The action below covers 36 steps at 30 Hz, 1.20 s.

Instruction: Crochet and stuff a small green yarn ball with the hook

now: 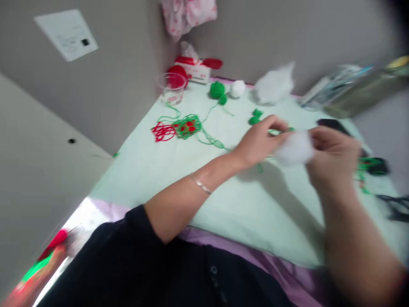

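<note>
Over the right half of the table, my left hand (260, 140) has its fingers closed, with a bit of green yarn (274, 132) showing between them. My right hand (334, 155) pinches a blurred wad of white stuffing (294, 148), which sits between the two hands. Small green knitted pieces (254, 117) lie just beyond my left hand. Farther left, a loose tangle of green and red yarn (187, 126) spreads on the table, and a green strand runs from it toward my left wrist.
A light green cloth (191, 183) covers the table. Along the back stand a clear plastic cup (172, 96), a tissue box (196, 70), a green yarn ball (217, 89), a white ball (237, 88) and a heap of stuffing (275, 85). Black scissors (398, 207) lie at the right edge.
</note>
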{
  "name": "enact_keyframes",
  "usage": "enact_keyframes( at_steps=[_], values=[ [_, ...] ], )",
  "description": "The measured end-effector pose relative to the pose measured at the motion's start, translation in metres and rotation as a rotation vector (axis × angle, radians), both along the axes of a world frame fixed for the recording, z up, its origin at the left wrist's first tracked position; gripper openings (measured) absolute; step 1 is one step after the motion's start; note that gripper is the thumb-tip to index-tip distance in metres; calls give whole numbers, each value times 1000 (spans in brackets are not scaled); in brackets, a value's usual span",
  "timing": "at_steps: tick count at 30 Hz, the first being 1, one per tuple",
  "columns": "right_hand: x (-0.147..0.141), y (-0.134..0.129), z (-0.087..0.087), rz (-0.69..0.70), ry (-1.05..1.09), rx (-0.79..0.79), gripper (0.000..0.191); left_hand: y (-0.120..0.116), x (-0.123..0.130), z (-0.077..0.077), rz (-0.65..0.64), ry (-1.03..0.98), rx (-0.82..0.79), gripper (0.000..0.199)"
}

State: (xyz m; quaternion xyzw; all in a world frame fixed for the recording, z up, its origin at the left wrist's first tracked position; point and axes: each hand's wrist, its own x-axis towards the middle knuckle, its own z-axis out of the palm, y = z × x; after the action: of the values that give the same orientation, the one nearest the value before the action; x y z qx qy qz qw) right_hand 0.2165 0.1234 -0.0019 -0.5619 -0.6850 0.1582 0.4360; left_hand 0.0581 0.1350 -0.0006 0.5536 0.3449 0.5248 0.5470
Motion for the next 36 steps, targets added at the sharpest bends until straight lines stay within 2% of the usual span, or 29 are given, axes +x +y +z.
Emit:
enact_keyframes(
  at_steps=[3, 8, 11, 14, 17, 19, 21, 26, 29, 32, 36],
  values=[
    [2, -1, 8, 53, 26, 64, 22, -2, -5, 1, 7, 10, -103, 18],
    [-2, -5, 6, 100, -90, 88, 6, -3, -6, -3, -25, -38, -44, 16],
    [-5, -13, 10, 193, -85, 30, 3, -4, -5, -9, 54, -48, 27, 20],
    [-10, -20, 12, 273, 22, -32, 12, -7, -3, -15, 159, -50, 111, 23],
    [-14, -19, 12, 314, 228, -112, 25, -11, -2, -17, 200, -31, 154, 25],
    [-15, -15, 11, 314, 311, -164, 27, -13, -1, -16, 192, -20, 142, 25],
    [-15, -11, 11, 278, 304, -165, 24, -14, 0, -12, 165, -10, 106, 22],
    [-14, -9, 11, 119, 176, -21, 17, -12, -8, 5, 33, 31, 55, 16],
    [-12, -8, 11, 77, 139, 5, 17, -11, -14, 12, -63, 53, 33, 22],
    [-10, -10, 13, 115, 131, -7, 16, -7, -17, 9, -68, 54, 9, 27],
    [-11, -17, 21, 283, 129, -80, 6, -3, -15, 0, 21, 57, 12, 23]
  ],
)
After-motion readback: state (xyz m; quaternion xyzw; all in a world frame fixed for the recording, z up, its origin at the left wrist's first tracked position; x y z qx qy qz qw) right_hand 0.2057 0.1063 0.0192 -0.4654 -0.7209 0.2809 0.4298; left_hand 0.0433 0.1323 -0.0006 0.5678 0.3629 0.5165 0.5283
